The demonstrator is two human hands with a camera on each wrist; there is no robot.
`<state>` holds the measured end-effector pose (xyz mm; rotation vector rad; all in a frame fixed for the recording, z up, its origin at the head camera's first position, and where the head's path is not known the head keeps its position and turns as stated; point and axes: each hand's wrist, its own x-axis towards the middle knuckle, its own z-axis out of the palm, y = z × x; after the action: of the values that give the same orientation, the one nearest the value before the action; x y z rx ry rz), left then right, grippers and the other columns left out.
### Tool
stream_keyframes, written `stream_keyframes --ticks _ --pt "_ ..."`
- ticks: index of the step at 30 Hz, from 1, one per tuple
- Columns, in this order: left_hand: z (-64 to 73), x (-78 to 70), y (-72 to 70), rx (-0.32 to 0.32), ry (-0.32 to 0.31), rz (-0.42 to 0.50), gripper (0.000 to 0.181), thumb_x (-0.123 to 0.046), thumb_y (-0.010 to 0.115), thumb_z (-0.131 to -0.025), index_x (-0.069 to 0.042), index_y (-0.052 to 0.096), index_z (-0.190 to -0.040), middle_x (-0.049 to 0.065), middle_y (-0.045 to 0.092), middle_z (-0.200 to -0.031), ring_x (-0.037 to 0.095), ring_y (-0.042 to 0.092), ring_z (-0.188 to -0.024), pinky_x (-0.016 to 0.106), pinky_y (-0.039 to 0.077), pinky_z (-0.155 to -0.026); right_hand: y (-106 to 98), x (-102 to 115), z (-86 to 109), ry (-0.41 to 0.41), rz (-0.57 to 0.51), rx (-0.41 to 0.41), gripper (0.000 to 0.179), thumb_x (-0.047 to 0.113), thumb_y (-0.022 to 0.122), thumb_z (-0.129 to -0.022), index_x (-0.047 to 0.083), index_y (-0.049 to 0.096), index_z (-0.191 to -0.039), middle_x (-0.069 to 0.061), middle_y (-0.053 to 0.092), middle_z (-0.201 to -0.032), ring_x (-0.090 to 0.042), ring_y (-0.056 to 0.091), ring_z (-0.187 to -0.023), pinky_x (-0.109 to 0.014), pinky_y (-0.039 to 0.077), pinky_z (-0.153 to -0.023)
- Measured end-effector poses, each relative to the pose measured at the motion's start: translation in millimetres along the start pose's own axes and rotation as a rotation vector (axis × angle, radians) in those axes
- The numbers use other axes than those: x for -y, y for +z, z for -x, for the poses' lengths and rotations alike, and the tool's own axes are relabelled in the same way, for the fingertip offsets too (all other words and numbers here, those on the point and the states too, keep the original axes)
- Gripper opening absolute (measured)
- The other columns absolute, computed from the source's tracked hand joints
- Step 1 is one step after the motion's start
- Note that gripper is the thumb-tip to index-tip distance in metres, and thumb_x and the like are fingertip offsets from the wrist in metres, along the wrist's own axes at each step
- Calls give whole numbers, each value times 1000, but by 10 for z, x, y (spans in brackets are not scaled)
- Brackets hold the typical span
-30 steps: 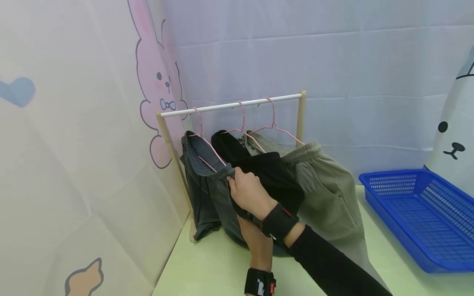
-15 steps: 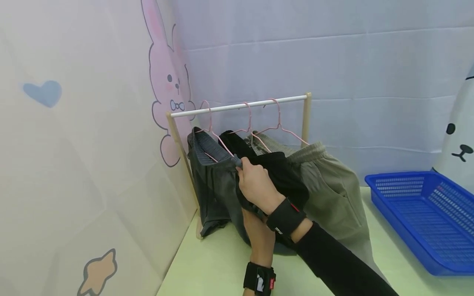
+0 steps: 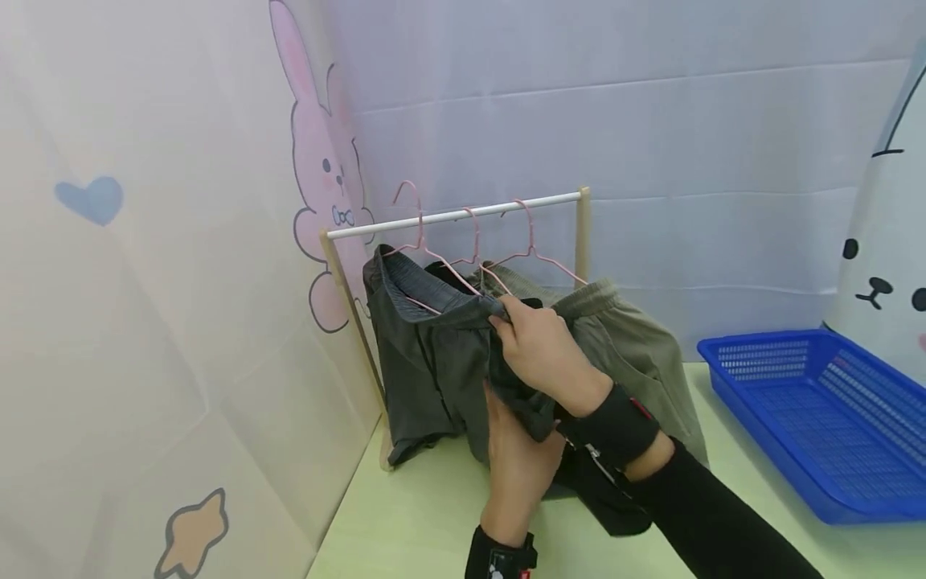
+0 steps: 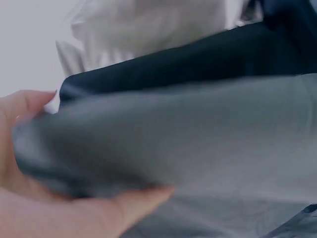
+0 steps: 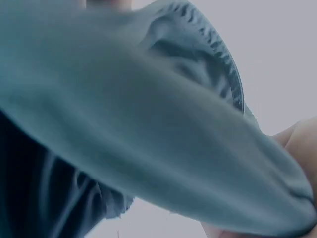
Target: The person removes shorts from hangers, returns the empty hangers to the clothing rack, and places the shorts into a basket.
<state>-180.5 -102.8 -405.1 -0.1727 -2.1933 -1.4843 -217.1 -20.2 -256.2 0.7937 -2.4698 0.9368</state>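
Dark grey trousers hang on a pink hanger at the left of a small clothes rack. My right hand pinches their waistband at its right corner, beside the hanger's end. Lower down, my left hand grips a fold of the same trousers; in the left wrist view its thumb lies along the grey cloth, fingers behind. The hanger's hook stands above the white rod. Grey cloth fills most of the right wrist view, blurred.
Behind the grey trousers hang black trousers, mostly hidden, and khaki trousers on pink hangers. A blue basket stands on the pale green table to the right. A printed cloth wall rises close by the rack's left.
The grey trousers' hanger has risen, its hook from the rod to above it. Both hands have shifted right with the cloth, which now covers more of the black trousers.
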Motion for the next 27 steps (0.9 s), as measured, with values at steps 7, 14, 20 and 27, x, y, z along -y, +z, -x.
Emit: stream_keyframes --ticks 7,14,20,27 --pt "45 -109 -334 380 -11 -40 112 -44 75 -91 -33 -8 -165 -4 -7 -173 24 6 -160 62 25 -120 -296 -130 186 -32 -9 -6 16 21 51 -110 8 60 -105 -3 43 -65 -18 41 -48 -33 36 -52" --pt "26 -252 -761 393 125 -108 60 -27 63 -101 -24 43 -158 -3 45 -160 22 46 -145 54 42 -112 -554 -274 426 -66 3 -13 17 25 53 -110 14 60 -99 2 39 -65 -13 39 -51 -31 36 -55" --pt "-57 -336 -1179 264 234 -146 23 -14 62 -104 -19 74 -122 -7 76 -113 11 71 -101 38 57 -88 -756 -397 611 -69 15 44 16 27 54 -109 20 61 -97 4 40 -70 -10 35 -51 -29 33 -53" --pt "-301 -386 -1498 -95 378 -212 22 -1 62 -97 -15 74 -110 -4 71 -107 11 65 -98 36 54 -86 -996 -655 852 -68 -14 88 10 20 56 -108 20 63 -101 7 34 -70 -5 31 -52 -28 33 -52"
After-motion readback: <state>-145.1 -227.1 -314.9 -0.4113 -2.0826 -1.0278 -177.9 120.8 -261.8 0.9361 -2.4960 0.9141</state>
